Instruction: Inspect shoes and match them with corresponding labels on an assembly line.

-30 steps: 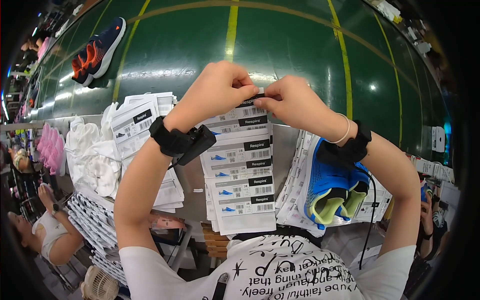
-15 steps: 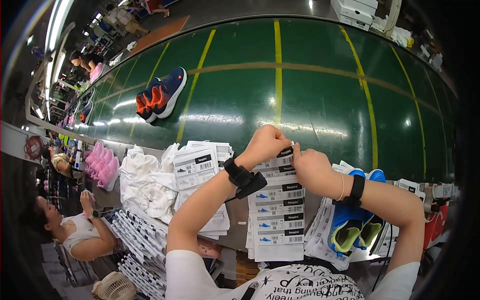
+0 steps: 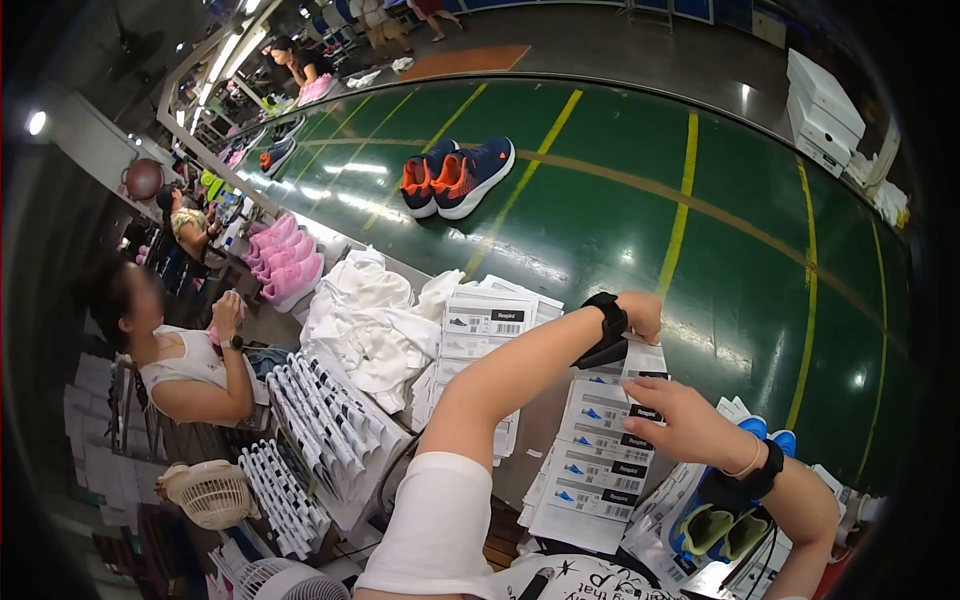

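Observation:
A stack of white printed label sheets, each label bearing a small blue shoe picture and a black block, lies before me at the bench edge. My left hand is curled closed at the far end of the top sheet, its fingertips partly hidden. Over the right side of the sheets hovers my right hand, thumb and fingers apart; whether it touches the paper I cannot tell. Blue shoes with lime linings sit under my right wrist, beside more label sheets.
Beyond the sheets runs a green belt with yellow lines, carrying navy and orange shoes. To the left are another label stack, white cloths, pink shoes and a seated person. White boxes stand at far right.
My view has swung left, shifting the scene rightward. My right hand has come away from the left, back nearer me, and its fingers have spread. My left hand stays at the sheet's far end.

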Available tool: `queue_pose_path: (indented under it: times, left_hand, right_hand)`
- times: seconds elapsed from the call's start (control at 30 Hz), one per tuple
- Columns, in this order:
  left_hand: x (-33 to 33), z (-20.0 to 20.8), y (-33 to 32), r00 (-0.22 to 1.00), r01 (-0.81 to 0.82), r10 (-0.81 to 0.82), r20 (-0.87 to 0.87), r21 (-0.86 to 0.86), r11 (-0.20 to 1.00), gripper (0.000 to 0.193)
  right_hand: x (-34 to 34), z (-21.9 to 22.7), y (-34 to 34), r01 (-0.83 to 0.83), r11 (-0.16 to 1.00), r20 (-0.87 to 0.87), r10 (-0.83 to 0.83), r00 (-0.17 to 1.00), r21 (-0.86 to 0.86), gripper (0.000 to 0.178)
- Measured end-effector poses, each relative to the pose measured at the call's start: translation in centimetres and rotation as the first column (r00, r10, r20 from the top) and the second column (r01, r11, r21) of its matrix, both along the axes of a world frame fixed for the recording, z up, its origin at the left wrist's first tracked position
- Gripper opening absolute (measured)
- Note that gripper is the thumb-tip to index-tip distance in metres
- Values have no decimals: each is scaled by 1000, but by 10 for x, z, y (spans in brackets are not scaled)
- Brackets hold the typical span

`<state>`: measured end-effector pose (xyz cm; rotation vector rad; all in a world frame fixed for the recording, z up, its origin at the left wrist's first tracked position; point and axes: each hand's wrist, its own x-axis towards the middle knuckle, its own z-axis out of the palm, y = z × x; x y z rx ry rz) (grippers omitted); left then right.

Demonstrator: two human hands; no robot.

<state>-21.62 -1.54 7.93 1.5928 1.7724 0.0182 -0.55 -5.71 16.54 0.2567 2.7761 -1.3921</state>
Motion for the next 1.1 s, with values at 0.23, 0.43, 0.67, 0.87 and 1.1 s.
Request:
queue_pose_path:
  times: [0.23,0.43,0.67,0.87,1.1]
  left_hand:
    - [8,15,11,995,91,-84,53,-140,986,31]
    - [8,48,11,982,152,-122,143,-218,964,33]
    - [-1,128,-3,948,292,-305,-90,-129,948,47]
    - [20,178,-48,954,300,-287,-87,259,918,35]
    - [49,145,-72,962,264,-258,-85,75,961,41]
  right_hand:
    - [16,41,-8,35,993,7,-36,999,112,48]
    - [39,30,-19,13,993,-7,-12,1000,116,44]
    - [55,53,-15,29,999,-48,-30,998,-19,31]
    - [101,61,-8,377,880,-101,-419,902,-288,29]
    - [163,58,-9,470,661,-74,-621,781,-586,21]
